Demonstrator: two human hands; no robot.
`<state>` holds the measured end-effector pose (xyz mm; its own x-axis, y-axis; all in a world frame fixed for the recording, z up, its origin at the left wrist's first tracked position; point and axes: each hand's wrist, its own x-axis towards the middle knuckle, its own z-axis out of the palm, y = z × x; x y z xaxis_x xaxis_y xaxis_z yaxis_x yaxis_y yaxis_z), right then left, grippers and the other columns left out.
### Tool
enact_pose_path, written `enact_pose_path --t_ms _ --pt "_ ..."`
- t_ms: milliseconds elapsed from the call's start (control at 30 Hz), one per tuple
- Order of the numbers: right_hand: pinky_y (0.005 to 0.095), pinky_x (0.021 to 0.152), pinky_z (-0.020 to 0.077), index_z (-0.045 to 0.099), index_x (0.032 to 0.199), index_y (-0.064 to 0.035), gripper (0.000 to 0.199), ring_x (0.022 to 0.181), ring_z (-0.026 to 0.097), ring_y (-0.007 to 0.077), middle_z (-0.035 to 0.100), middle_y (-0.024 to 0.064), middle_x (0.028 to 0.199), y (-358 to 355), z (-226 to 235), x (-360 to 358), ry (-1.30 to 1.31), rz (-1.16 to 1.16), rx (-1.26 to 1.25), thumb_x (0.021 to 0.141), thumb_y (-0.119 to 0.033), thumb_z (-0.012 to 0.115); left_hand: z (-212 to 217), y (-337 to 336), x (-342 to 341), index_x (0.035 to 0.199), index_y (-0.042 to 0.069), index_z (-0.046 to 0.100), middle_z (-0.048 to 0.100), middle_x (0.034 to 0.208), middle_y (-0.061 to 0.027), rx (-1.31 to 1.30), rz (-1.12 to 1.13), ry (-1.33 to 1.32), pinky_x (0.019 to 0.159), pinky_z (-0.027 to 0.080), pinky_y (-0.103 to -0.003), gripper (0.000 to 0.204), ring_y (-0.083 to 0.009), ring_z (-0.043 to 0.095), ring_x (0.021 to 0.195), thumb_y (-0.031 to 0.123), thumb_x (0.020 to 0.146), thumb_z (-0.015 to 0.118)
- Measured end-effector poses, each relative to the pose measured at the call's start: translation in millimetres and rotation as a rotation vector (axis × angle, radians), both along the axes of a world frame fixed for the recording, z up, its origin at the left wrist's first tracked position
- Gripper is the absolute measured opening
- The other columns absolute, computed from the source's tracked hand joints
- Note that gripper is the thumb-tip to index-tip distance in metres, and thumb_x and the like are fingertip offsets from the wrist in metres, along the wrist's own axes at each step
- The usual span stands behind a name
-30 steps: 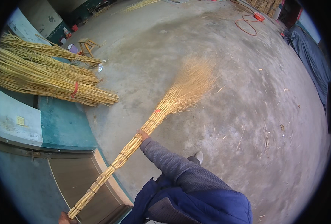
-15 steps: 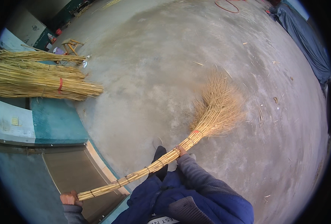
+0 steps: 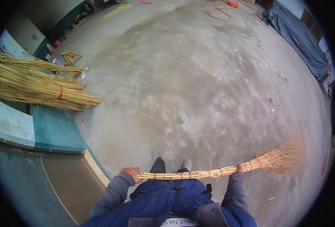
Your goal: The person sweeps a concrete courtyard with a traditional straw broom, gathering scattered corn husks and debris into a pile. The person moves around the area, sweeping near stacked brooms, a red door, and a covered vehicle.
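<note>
A long broom (image 3: 199, 174) of bound yellow stalks lies nearly level across the front of my body. Dark ties ring its handle at intervals, with a red band close to the bristles. My left hand (image 3: 132, 174) is closed around the handle's end. Farther along, just short of the bristles, my right hand (image 3: 239, 168) grips the shaft; its fingers are partly hidden. The brushy head (image 3: 283, 156) fans out to the right over the concrete floor, blurred at its tips.
Bundles of long stalks (image 3: 39, 85), one tied in red, are piled at the left beside a wooden stool (image 3: 70, 57). A doorway frame (image 3: 95, 166) is close on my left. Dark sheeting (image 3: 296, 39) covers something at far right. A red hose (image 3: 218, 14) and straw bits lie on the floor.
The broom has swung from pointing away up ahead to lying level, its head now at the right. My left hand has come in toward my body; my right hand has moved out to the right.
</note>
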<state>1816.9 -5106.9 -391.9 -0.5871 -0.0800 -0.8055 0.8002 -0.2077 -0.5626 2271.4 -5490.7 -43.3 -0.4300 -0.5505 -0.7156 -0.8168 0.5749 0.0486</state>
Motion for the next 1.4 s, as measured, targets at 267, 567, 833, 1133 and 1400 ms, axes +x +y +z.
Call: enact_pose_path --t_ms 267,567,833,1133,1400 --pt "0.0428 0.068 0.0502 0.054 0.082 -0.0147 0.023 0.069 0.057 0.023 0.057 0.0034 0.07 -189.5 12.8 65.9 -0.126 -0.039 -0.153 0.073 -0.024 0.073 6.6 -63.7 96.5 0.069 0.008 0.064 0.063 0.061 -0.0143 -0.4 0.121 0.086 0.058 0.05 -0.043 0.028 -0.0334 0.063 0.059 0.037 0.071 0.062" --pt "0.0421 0.061 0.0532 0.058 0.088 -0.0083 0.018 0.065 0.061 0.0265 0.062 0.0085 0.075 -516.2 23.9 225.7 -0.336 0.205 -0.207 0.075 -0.014 0.07 78.6 -107.5 273.2 0.075 0.014 0.061 0.061 0.064 -0.0133 -0.854 0.266 -0.19 0.056 0.046 -0.046 0.025 -0.0342 0.06 0.061 0.037 0.068 0.065" --pt "0.0386 0.065 0.0538 0.059 0.098 0.0024 0.038 0.073 0.064 0.0255 0.064 0.0124 0.084 -697.6 64.8 266.4 -0.336 0.56 -0.195 0.07 -0.015 0.078 202.1 -104.7 170.2 0.098 0.016 0.064 0.067 0.084 -0.0186 -0.781 0.672 -0.564 0.071 0.049 -0.049 0.04 -0.0391 0.063 0.082 0.048 0.074 0.059" --pt "0.0364 0.068 0.0537 0.059 0.102 0.003 0.045 0.077 0.064 0.0257 0.065 0.0131 0.09 -604.5 -44.8 25.1 -0.312 0.469 -0.23 0.071 -0.024 0.076 152.4 -192.5 -81.5 0.095 0.018 0.066 0.065 0.072 -0.0122 -0.579 0.252 -0.552 0.063 0.049 -0.046 0.033 -0.0343 0.063 0.07 0.043 0.075 0.059" --pt "0.0402 0.065 0.0537 0.058 0.096 -0.0035 0.028 0.072 0.061 0.0275 0.061 0.0119 0.082 -314.0 -131.1 -244.8 -0.275 -0.067 0.013 0.077 -0.021 0.068 -13.3 -231.6 -322.9 0.058 0.01 0.052 0.055 0.049 -0.0129 -0.391 -0.242 0.094 0.045 0.045 -0.042 0.027 -0.0331 0.057 0.046 0.033 0.067 0.064"
